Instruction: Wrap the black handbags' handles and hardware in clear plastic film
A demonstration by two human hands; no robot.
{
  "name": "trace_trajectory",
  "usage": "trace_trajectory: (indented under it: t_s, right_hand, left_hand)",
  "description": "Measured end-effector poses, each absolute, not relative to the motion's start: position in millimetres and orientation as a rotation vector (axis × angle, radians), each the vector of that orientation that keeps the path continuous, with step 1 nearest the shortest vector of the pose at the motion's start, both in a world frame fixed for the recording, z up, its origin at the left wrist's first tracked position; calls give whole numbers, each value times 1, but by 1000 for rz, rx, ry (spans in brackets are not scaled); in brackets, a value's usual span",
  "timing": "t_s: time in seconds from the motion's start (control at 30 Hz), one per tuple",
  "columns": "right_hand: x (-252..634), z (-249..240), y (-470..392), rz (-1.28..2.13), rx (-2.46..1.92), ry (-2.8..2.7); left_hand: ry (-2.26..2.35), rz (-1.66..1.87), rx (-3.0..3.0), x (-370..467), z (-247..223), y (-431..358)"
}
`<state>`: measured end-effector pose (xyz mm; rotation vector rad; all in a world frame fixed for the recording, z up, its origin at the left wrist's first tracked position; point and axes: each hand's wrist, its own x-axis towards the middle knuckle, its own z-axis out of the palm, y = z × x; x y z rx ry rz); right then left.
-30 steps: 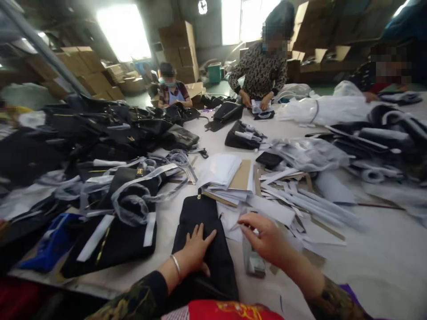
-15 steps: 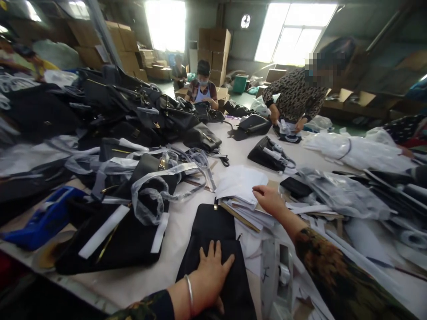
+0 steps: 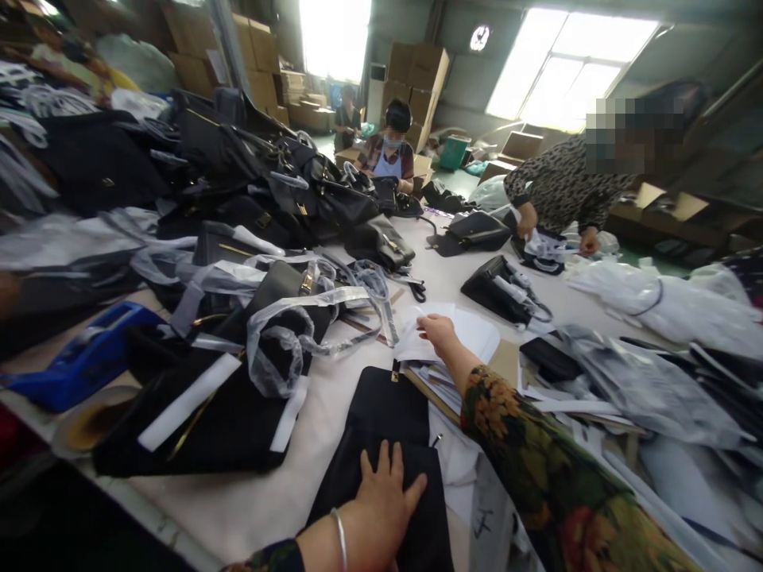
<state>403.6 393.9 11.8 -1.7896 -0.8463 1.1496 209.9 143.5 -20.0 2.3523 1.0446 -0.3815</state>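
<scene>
A black handbag (image 3: 393,405) lies flat on the table in front of me, its flap spread away from me and a small gold clasp at the flap's far end. My left hand (image 3: 381,496) presses on the bag's near part, palm down, fingers spread. Just beyond the flap is a stack of white paper sheets (image 3: 477,332) with brown card under it. Over this stack, my right hand (image 3: 439,334) has its fingers drawn together at the top sheet, seemingly pinching it; the fingertips are partly hidden.
To the left are a black bag with white strips (image 3: 196,413), a blue tape dispenser (image 3: 83,357) and a heap of black bags (image 3: 238,175). Clear plastic wrapping (image 3: 649,389) lies at right. Across the table, a person in a leopard-print top (image 3: 554,183) handles a wrapped bag.
My right hand has moved left across the paper stack, and the top sheets have shifted. My left hand stays spread on the bag. The camera view has turned slightly left.
</scene>
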Motion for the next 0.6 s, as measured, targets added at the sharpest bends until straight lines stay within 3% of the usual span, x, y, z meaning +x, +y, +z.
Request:
trace_trajectory:
  t_s: [0.3,0.6]
  right_hand:
    - [415,45,377,1503,-1110,-760]
    - [442,52,282,1710,-988,-746]
  left_hand:
    - [945,-421,2350,207,-9,149]
    - [884,-454,2357,206,-15,150]
